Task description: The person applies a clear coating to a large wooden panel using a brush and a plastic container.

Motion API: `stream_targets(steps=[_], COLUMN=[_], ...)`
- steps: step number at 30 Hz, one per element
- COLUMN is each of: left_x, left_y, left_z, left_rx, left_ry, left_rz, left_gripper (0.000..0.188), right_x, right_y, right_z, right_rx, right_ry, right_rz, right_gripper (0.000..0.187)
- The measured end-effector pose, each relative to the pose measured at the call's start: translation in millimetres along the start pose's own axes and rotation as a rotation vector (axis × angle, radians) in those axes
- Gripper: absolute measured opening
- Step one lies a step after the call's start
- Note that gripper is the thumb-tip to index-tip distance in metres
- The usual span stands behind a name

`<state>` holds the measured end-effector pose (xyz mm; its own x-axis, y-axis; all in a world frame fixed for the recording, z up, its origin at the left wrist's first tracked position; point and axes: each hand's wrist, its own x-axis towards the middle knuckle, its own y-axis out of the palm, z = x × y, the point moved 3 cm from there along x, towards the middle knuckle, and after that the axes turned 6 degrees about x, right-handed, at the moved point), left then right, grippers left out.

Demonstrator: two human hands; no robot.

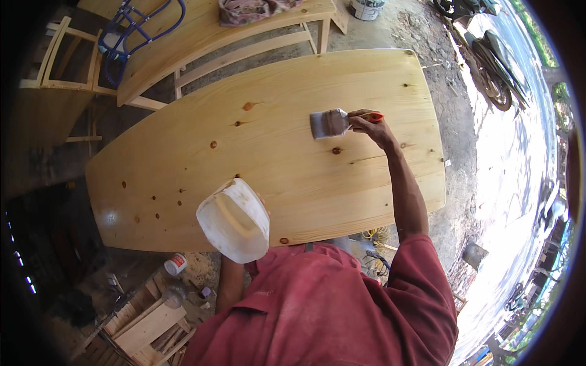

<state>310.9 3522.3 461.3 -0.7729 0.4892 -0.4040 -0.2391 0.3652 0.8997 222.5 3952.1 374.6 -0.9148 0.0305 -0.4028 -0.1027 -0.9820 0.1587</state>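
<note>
A wide paintbrush (330, 124) with an orange-tipped handle is gripped in my right hand (371, 128). Its bristles lie on or just over the pale wooden tabletop (287, 122), right of centre, close to a dark knot. Near my body, my left hand (263, 199) holds up a cut-open white plastic container (235, 224) with some pale liquid in it. Most of that hand is hidden behind the container; only a bit of finger shows at its right edge. The tabletop has several brown knots and a shiny spot at its left end.
Beyond stands another wooden table (244, 39) with a crumpled cloth (253, 10) and a blue metal frame (131, 30) on it. A wooden chair (61, 55) is at the far left. Below lie a white tub (175, 264) and wood offcuts (149, 326). Motorcycles (497, 67) stand outside at right.
</note>
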Motion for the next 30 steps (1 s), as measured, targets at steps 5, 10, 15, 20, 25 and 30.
stream_targets(steps=[5,10,15,20,25,30], left_x=[21,52,66,71,79,80], left_y=[19,25,30,48,57,60], left_z=[40,72,95,120,138,146], left_rx=[0.037,0.043,0.146,0.293,0.347,0.381], left_ry=[-0.067,-0.035,-0.023,-0.025,-0.03,-0.029], left_rz=[0.021,0.017,-0.015,-0.141,-0.15,-0.16], left_gripper=[0.073,0.072,0.074,0.065,0.065,0.064], right_x=[-19,-28,-48,-56,-63,-71], right_y=[-75,-158,-234,-296,-346,-384], right_z=[12,24,30,34,42,55], right_rx=[-0.02,-0.025,-0.021,0.008,0.011,0.001], right_ry=[0.003,-0.005,-0.022,0.013,0.021,0.021], right_rz=[-0.046,-0.126,-0.148,-0.181,-0.219,-0.234], right_gripper=[0.035,0.033,0.032,0.033,0.033,0.031])
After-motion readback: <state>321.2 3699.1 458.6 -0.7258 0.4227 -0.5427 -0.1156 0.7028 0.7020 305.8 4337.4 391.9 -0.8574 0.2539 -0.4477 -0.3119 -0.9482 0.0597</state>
